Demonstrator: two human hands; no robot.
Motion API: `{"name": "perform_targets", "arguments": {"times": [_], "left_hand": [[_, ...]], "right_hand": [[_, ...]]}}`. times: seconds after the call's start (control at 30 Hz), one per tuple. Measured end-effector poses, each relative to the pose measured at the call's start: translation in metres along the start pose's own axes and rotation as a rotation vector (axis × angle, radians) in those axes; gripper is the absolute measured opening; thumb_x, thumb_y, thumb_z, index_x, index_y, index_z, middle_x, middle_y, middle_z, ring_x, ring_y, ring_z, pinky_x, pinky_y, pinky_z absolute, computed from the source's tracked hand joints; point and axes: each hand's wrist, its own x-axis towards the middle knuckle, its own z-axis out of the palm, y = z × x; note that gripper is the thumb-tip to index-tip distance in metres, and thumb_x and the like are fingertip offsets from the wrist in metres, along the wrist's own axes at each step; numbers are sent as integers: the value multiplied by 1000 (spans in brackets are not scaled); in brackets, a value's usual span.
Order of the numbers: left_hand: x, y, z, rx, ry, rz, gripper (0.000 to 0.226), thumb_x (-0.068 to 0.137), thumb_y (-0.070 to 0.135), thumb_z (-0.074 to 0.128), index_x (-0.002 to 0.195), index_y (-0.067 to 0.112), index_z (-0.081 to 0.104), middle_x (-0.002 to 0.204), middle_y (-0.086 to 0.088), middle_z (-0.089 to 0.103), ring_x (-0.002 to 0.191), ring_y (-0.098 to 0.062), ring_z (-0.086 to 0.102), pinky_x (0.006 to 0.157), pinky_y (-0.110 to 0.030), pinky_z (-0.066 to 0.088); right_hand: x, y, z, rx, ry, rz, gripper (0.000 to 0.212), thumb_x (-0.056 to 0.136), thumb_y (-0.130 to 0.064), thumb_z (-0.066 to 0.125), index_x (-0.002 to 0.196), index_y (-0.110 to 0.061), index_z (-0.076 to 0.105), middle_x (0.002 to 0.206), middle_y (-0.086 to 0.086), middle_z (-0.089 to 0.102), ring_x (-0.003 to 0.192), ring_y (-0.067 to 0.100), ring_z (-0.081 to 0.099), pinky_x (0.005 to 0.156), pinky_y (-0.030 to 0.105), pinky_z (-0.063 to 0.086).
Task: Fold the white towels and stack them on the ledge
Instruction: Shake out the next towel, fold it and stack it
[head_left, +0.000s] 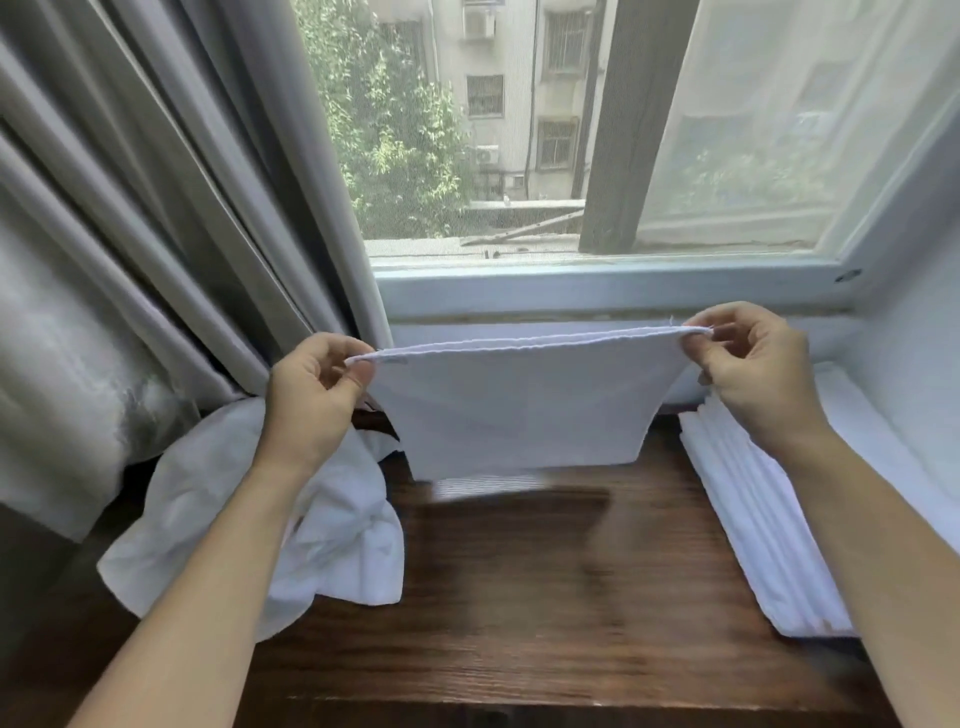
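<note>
Grey curtain (156, 208) is hanging at left, crowding a crumpled towel heap (249, 519) on the wooden ledge (519, 597); folded stack (769, 519) is sitting at right. Left hand (311, 395) & right hand (753, 364) are each pinching a top corner of the white towel (519, 405) — doubled over, hanging above the ledge's middle.

My right forearm (893, 561) covers the near end of the folded stack (769, 525); my left forearm (197, 571) hides part of the crumpled pile (343, 540). The ledge (545, 597) runs off the frame's bottom edge.
</note>
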Motion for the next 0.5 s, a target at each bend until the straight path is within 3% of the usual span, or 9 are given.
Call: {"name": "perform_targets", "arguments": {"times": [0.1,0.23,0.3,0.37,0.5], "left_hand": [[-24,4,-4,0,-74,-29,24,94,1,68,90,24,70,83,0,75,81,-17,74,68,-28,58],[-80,-32,-13,108,-199,-189,34,92,-5,68,89,28,75,88,2,76,86,-21,72,83,-41,60],[-116,-57,-12,174,-266,-328,30,93,4,71,89,33,76,90,5,76,86,-18,72,85,-43,61],[-151,-79,-10,259,-337,-423,24,94,13,73,87,37,75,89,13,76,86,-13,71,81,-35,59],[-206,-99,-10,369,-473,-492,17,94,16,72,85,31,73,88,22,73,90,2,67,78,-20,48]], "right_hand": [[-21,5,-11,-13,-51,28,20,93,-2,71,86,-20,69,83,11,73,61,21,69,50,25,53],[-82,47,-15,-63,-194,149,26,90,7,69,84,-18,72,78,7,75,76,28,73,68,41,57],[-120,75,-15,-119,-285,230,28,89,4,72,81,-23,73,78,0,74,70,17,69,66,30,54],[-158,100,-13,-149,-356,321,31,89,4,72,78,-25,72,72,-1,71,58,10,61,57,23,49],[-217,128,-11,-230,-457,503,28,89,4,69,77,-21,70,68,5,71,50,10,57,52,28,51]]}}
